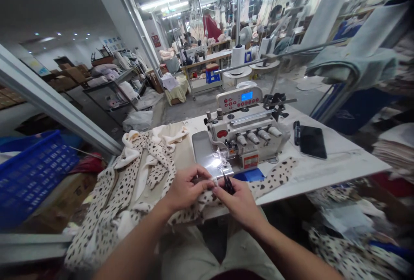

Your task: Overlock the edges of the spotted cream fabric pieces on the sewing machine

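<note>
Near side of sewing machine (249, 135), I've got left hand (189, 187) pinching spotted fabric (207, 200), right hand (239, 202) pinching too, plus black snips (228, 184); fabric lies along machine's front.

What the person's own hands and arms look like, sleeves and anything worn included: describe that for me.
The left hand and right hand are bare, without gloves. The left forearm and right forearm are uncovered too; no sleeve, watch or bracelet shows on either.
</note>
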The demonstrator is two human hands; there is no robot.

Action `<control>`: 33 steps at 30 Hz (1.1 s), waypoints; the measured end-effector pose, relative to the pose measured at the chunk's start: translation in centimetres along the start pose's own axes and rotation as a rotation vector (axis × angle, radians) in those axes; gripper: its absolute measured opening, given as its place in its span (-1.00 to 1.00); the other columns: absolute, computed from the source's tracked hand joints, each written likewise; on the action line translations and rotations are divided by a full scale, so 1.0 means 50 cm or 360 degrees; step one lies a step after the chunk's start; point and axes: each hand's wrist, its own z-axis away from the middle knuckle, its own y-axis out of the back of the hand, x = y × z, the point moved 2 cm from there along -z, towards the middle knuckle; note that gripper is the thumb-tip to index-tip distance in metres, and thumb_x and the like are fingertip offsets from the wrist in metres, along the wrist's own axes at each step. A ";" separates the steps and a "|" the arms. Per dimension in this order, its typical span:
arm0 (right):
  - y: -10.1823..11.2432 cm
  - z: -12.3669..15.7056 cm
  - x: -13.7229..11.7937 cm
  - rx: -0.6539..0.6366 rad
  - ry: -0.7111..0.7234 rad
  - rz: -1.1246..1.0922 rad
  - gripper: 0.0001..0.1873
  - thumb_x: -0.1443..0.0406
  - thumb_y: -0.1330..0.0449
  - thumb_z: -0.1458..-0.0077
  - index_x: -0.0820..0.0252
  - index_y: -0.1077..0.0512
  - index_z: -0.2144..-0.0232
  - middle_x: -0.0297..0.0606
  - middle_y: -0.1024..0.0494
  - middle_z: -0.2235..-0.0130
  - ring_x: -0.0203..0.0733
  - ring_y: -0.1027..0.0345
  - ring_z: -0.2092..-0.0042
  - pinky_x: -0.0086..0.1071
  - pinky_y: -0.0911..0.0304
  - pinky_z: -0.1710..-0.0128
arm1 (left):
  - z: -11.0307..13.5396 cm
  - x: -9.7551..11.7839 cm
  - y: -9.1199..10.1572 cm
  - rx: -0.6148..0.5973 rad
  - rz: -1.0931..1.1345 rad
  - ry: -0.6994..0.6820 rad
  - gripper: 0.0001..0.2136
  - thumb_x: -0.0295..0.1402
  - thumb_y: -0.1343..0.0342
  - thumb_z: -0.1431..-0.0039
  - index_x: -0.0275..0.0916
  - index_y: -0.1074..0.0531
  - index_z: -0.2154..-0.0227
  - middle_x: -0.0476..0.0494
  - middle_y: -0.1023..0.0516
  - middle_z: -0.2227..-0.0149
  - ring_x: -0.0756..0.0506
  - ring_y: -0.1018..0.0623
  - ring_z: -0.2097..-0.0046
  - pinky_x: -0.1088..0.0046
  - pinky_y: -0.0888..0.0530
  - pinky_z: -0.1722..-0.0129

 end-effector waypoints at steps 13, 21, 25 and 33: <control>0.035 -0.018 0.069 0.0684 -0.0092 0.0119 -0.61 0.02 -0.27 0.00 0.28 -0.51 0.50 -0.27 -0.48 0.52 -0.23 -0.27 0.47 -0.41 -0.22 0.43 | -0.048 0.013 -0.084 0.0283 -0.0986 -0.0606 -0.94 -0.41 -0.20 -0.25 -0.23 -0.48 0.35 -0.13 -0.53 0.30 -0.13 -0.48 0.19 0.32 -0.40 0.17; 0.058 -0.013 0.073 0.0507 -0.0007 0.0132 -0.59 0.01 -0.24 -0.11 0.27 -0.50 0.46 -0.27 -0.50 0.49 -0.22 -0.31 0.44 -0.39 -0.28 0.39 | -0.004 0.025 -0.121 0.0129 -0.1268 -0.0770 -0.77 -0.47 -0.07 -0.26 -0.24 -0.47 0.05 -0.25 -0.54 0.12 -0.19 -0.48 0.10 0.23 -0.41 0.13; 0.110 -0.009 0.028 0.0334 0.0187 0.0428 -0.58 0.02 -0.08 -0.27 0.23 -0.51 0.35 -0.30 -0.50 0.48 -0.21 -0.34 0.43 -0.40 -0.24 0.39 | -0.005 0.014 -0.133 0.0263 -0.1377 -0.0800 -0.85 -0.45 -0.06 -0.31 -0.25 -0.48 0.13 -0.21 -0.55 0.17 -0.17 -0.48 0.14 0.25 -0.38 0.17; 0.152 -0.041 -0.060 0.0068 0.0565 0.1823 -0.53 0.21 0.07 -0.37 0.19 -0.48 0.48 -0.20 -0.56 0.45 -0.14 -0.42 0.39 -0.33 -0.06 0.37 | 0.004 0.000 -0.145 0.0384 -0.1429 -0.0826 -0.81 -0.49 -0.12 -0.29 -0.26 -0.48 0.07 -0.20 -0.56 0.12 -0.18 -0.45 0.11 0.24 -0.36 0.15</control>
